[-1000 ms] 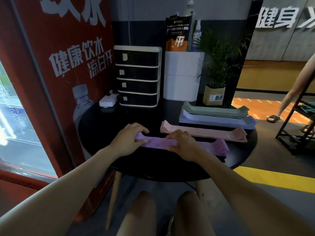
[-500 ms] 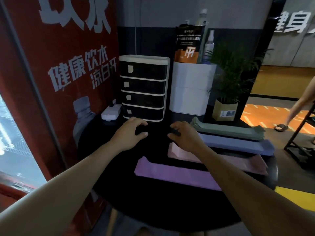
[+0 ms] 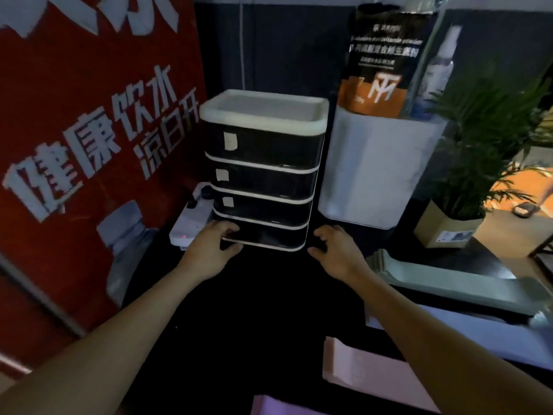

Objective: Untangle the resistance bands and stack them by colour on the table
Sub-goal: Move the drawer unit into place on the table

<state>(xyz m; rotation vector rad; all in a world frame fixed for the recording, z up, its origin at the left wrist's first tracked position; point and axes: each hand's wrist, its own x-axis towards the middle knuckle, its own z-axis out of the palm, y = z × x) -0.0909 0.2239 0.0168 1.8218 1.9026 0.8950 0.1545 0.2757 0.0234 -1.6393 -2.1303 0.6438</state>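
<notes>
Four flat stacks of resistance bands lie on the black round table (image 3: 254,310): green (image 3: 449,283) at the back right, blue (image 3: 466,333) in front of it, pink (image 3: 359,366) nearer, and purple (image 3: 281,405) at the bottom edge. My left hand (image 3: 214,245) is at the lower left corner of a black drawer unit (image 3: 263,172), fingers on the lowest drawer's front and thumb under its edge. My right hand (image 3: 332,250) hovers by the unit's lower right corner with loosely curled, spread fingers, holding nothing.
A white power strip (image 3: 191,223) lies left of the drawer unit, against a red poster wall (image 3: 89,130). A white box (image 3: 377,166) holding a dark pouch (image 3: 386,64) and a spray bottle (image 3: 437,70) stands to its right. A potted plant (image 3: 449,232) is at the far right.
Both hands left the purple band stack and moved away from me to the drawer unit's base. The view came closer and tilted up; the left hand now touches the lowest drawer.
</notes>
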